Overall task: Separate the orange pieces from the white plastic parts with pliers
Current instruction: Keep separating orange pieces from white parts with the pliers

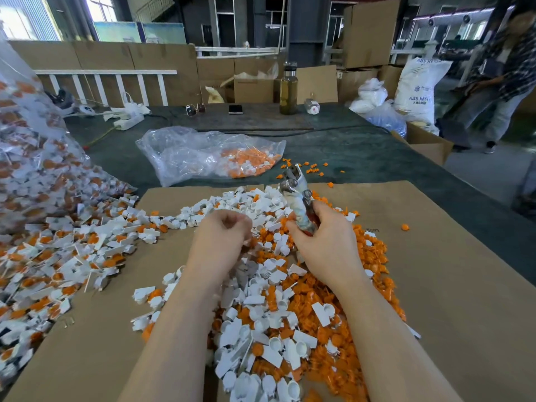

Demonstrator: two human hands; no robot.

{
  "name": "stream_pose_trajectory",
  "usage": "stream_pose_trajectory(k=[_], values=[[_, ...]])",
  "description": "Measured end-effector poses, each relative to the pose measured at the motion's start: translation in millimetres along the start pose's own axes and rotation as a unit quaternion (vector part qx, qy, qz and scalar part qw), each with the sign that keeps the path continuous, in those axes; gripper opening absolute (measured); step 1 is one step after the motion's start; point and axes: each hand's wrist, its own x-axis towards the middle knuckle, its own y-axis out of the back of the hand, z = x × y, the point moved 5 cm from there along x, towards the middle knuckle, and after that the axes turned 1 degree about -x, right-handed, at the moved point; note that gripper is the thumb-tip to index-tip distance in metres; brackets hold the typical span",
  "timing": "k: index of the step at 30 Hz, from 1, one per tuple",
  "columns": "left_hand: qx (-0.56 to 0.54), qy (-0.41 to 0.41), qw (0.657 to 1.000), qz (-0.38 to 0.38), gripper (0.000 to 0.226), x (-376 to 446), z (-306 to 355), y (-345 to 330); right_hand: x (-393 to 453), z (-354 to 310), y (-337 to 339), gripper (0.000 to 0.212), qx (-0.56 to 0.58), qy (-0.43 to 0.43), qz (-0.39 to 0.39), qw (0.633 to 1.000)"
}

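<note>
My right hand (322, 236) grips the wrapped handles of the pliers (295, 190), whose metal jaws point up and away from me. My left hand (223, 230) hovers over the pile with its fingers curled; whether it holds a piece is hidden. Under both hands lies a heap of loose white plastic parts (261, 309) mixed with orange pieces (322, 288) on a cardboard sheet (452, 271). More joined white-and-orange parts (58, 256) spill from the left.
A big clear bag (26, 158) full of parts leans at the left. A smaller clear bag (208, 155) lies beyond the cardboard. A bottle (288, 88), phone (235, 109) and glasses (195, 108) sit at the table's far edge. A person (499, 79) stands at right.
</note>
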Motion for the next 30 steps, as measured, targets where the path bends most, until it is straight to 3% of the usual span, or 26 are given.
stream_pose_trajectory(k=[3,5,11,19,30], values=[[-0.205,0.062,0.977,-0.01,0.011,-3,1,-3,0,-1,1,0.014,0.019,0.001,0.0,1.0],[-0.244,0.08,0.966,-0.015,0.019,-3,0,-3,0,-2,1,0.013,0.03,0.003,0.001,1.0],[-0.156,0.047,0.987,0.016,0.041,-7,1,-4,-1,-5,1,0.013,0.036,0.014,0.007,0.999],[-0.069,-0.001,0.994,0.089,0.041,-6,3,1,-2,-6,-1,0.014,0.029,0.018,0.021,0.999],[-0.06,-0.017,0.998,0.006,0.023,-8,10,-11,-4,-7,-1,0.014,0.034,0.014,0.037,0.999]])
